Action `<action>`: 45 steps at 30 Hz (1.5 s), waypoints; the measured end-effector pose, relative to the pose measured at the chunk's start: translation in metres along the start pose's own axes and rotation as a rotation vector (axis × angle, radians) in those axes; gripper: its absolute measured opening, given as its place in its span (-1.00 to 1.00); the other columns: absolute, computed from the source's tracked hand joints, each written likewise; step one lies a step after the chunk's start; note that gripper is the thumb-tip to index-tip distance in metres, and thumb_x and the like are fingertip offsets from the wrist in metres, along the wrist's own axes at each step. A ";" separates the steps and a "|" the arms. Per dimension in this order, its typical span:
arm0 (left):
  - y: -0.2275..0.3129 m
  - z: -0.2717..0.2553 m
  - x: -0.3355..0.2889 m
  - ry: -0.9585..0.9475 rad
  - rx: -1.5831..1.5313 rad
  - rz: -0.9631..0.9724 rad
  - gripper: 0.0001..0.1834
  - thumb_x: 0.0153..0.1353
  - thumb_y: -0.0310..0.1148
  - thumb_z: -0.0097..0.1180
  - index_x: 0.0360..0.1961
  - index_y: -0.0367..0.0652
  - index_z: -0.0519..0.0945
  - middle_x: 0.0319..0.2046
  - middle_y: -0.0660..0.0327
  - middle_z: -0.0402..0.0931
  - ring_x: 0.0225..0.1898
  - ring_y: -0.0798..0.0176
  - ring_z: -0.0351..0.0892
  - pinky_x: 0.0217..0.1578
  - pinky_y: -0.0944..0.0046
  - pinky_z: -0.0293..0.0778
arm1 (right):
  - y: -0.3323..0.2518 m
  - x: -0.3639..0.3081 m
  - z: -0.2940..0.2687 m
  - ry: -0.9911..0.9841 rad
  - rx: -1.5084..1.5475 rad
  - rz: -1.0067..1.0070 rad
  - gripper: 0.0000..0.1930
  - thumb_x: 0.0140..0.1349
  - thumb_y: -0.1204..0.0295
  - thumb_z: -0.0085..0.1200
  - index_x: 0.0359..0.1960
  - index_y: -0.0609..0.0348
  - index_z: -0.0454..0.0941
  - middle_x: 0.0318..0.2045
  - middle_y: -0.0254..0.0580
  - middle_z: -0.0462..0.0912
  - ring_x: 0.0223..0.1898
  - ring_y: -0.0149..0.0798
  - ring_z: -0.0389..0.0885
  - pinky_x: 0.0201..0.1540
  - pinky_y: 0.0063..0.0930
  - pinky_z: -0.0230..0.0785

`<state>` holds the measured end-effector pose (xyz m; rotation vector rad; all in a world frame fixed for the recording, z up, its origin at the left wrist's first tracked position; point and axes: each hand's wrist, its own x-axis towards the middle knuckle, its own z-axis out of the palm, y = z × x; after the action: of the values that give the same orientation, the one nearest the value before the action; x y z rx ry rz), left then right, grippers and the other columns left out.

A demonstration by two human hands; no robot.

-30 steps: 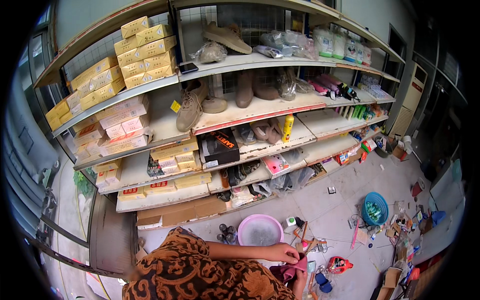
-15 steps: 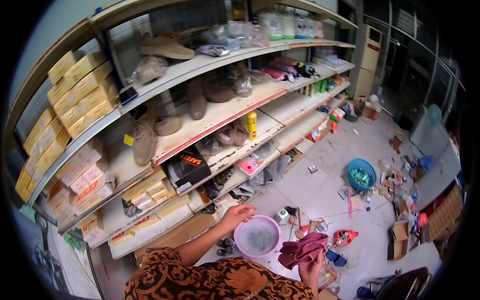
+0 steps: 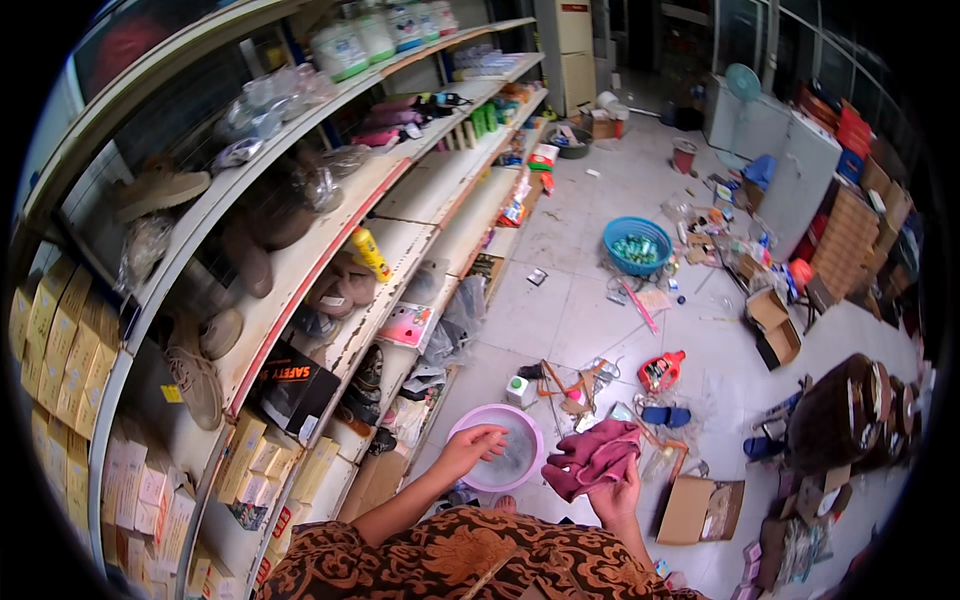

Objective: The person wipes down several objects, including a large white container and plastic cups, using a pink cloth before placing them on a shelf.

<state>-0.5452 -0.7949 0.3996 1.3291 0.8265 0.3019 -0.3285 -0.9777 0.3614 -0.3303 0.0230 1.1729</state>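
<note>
At the bottom centre of the frame a brown patterned garment (image 3: 450,560) fills the near edge, and both forearms rise out of it. The right hand (image 3: 617,497) is closed around a crumpled maroon cloth (image 3: 595,455), which bunches just above the fist, slightly right of centre. The left hand (image 3: 470,447) hangs with fingers loosely curled and holding nothing, its tips over the near rim of a pink basin (image 3: 472,478) that stands on the tiled floor (image 3: 560,320) at lower centre. Just right of the cloth lies an open cardboard box (image 3: 700,510). Further up are a red bottle (image 3: 661,371) and a blue basket (image 3: 637,245). Shelves (image 3: 300,280) with shoes and boxes curve along the left side
</note>
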 end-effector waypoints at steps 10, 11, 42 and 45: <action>-0.005 0.103 0.038 -0.176 0.090 -0.112 -0.64 0.32 -0.18 -0.06 0.01 -0.17 0.51 -0.22 0.23 0.55 -0.23 0.41 0.52 -0.25 0.43 0.44 | -0.075 -0.076 -0.106 0.439 -0.151 -0.139 -0.59 0.16 0.52 -0.11 0.10 0.18 0.32 -0.04 -0.02 0.50 -0.08 -0.11 0.54 0.03 -0.23 0.41; -0.003 0.117 0.043 -0.207 0.116 -0.115 -0.64 0.32 -0.18 -0.05 0.01 -0.16 0.51 -0.22 0.22 0.55 -0.23 0.41 0.53 -0.25 0.42 0.44 | -0.085 -0.086 -0.109 0.464 -0.121 -0.172 -0.59 0.16 0.52 -0.11 0.10 0.18 0.32 -0.04 -0.02 0.50 -0.08 -0.11 0.54 0.03 -0.23 0.41; -0.127 0.370 0.090 -0.750 0.781 -0.725 -0.58 0.25 -0.10 0.04 -0.02 -0.19 0.48 -0.34 0.22 0.57 -0.33 0.34 0.56 -0.29 0.33 0.49 | 0.063 -0.388 -0.300 1.106 0.667 -0.629 -0.47 0.11 0.69 -0.03 0.16 0.17 0.22 -0.12 -0.01 0.55 -0.19 -0.19 0.63 -0.13 -0.31 0.54; -0.153 0.405 0.050 -0.763 0.807 -0.707 -0.58 0.25 -0.10 0.03 -0.03 -0.19 0.48 -0.34 0.22 0.57 -0.33 0.34 0.55 -0.29 0.35 0.49 | 0.091 -0.423 -0.338 1.182 0.673 -0.571 -0.58 0.13 0.59 0.03 0.07 0.20 0.36 -0.20 -0.06 0.58 -0.27 -0.26 0.63 -0.23 -0.39 0.54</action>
<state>-0.2741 -1.0983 0.2441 1.5929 0.7050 -1.1408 -0.5253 -1.4173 0.0972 -0.3505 1.2439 0.2308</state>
